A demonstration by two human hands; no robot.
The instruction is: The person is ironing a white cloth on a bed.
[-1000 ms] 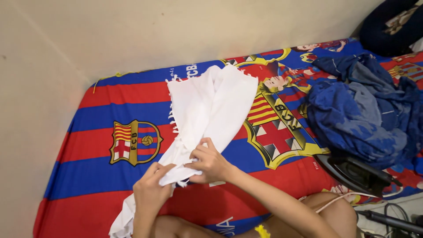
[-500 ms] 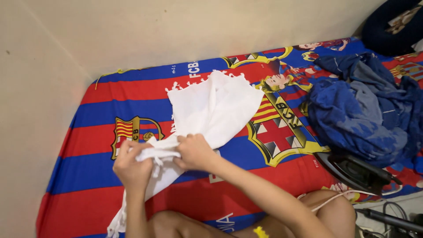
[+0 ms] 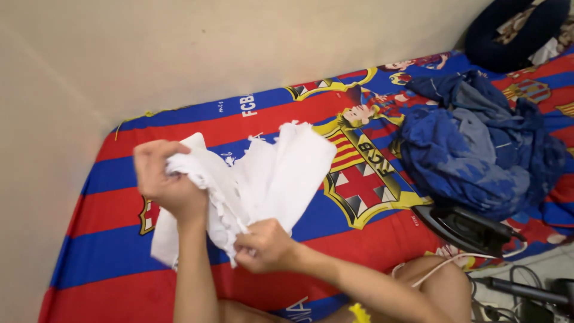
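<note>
So the left hand (image 3: 164, 182) has lifted its bunched end of the white fringed cloth (image 3: 269, 176) up off the bed (image 3: 107, 251) since a second ago, while the right hand (image 3: 266, 245) slid lower, fingers pinching the edge. Looks like it's being stretched out to straighten. The cloth is thin, soft, tasselled, half draped over the striped red-and-blue sheet. A crumpled blue garment (image 3: 478, 155) and a dark iron (image 3: 466, 230) sit to the right.
</note>
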